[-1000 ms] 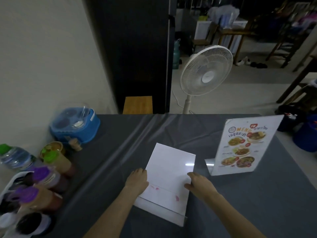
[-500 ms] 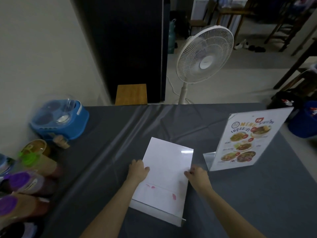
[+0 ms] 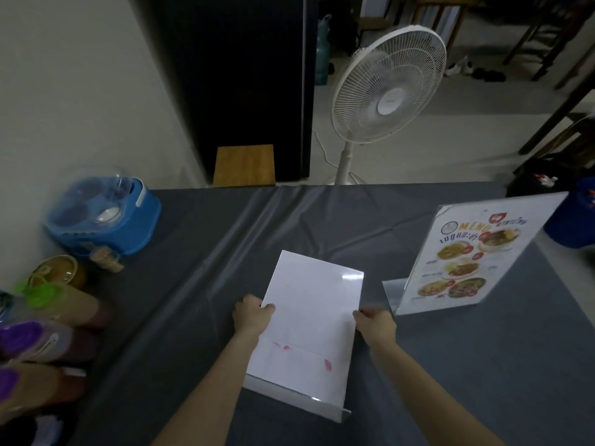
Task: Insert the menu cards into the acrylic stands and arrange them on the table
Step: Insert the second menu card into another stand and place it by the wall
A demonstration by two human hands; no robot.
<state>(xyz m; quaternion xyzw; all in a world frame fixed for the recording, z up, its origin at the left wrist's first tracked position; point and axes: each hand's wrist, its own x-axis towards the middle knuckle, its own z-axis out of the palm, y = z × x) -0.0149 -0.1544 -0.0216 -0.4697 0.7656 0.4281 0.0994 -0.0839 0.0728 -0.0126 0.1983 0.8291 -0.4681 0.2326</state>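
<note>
Two hands grip one acrylic stand [image 3: 309,336] at the near middle of the grey-clothed surface [image 3: 450,365], its blank white back facing the camera and its clear foot [image 3: 289,395] pointing toward the person. The left hand [image 3: 252,317] pinches the left edge, thumb on the face and the other fingers hidden behind; the right hand [image 3: 376,323] closes on the right edge at about the same height, though how its fingers lie cannot be made out. A card appears to sit inside (pink marks show faintly through near the bottom), but how fully it is seated cannot be told. Just to the right, a second stand [image 3: 476,252] stands upright with its printed menu facing the camera.

Judging by its look, the sheet is light, rigid and glossy, likely slick under bare skin and prone to scratches or cracking at the bend if dropped. Both side edges at mid-height, as held now, seem the safest purchase. Sauce bottles [image 3: 54,320] and a blue condiment caddy [image 3: 103,217] crowd the left side; a pedestal fan [image 3: 386,88] stands beyond.
</note>
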